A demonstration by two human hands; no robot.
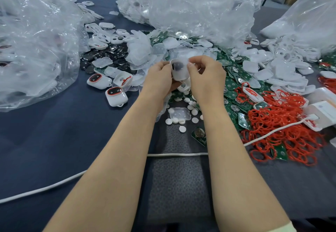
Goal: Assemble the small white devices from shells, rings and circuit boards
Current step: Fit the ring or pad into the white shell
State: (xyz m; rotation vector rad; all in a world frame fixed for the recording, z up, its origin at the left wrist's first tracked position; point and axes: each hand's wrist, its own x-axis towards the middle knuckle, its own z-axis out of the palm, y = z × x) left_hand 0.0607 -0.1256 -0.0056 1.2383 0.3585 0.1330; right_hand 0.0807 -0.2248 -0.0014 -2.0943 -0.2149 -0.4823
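Counter (54, 141), blue-covered, spanning the scene.
Bags (36, 41), clear plastic, three: far left, far centre, far right.
Rings (283, 122), red, heaped near right; a white cable (178, 154) crosses them.
Boards (234, 79), green, strewn from centre to right.
Left hand (160, 79) and right hand (207, 79), both pinching one white shell (179, 70), held above the boards at centre. A dark round part shows in it, possibly a lens.
Devices (116, 96), two, red-ringed, left of the hands.
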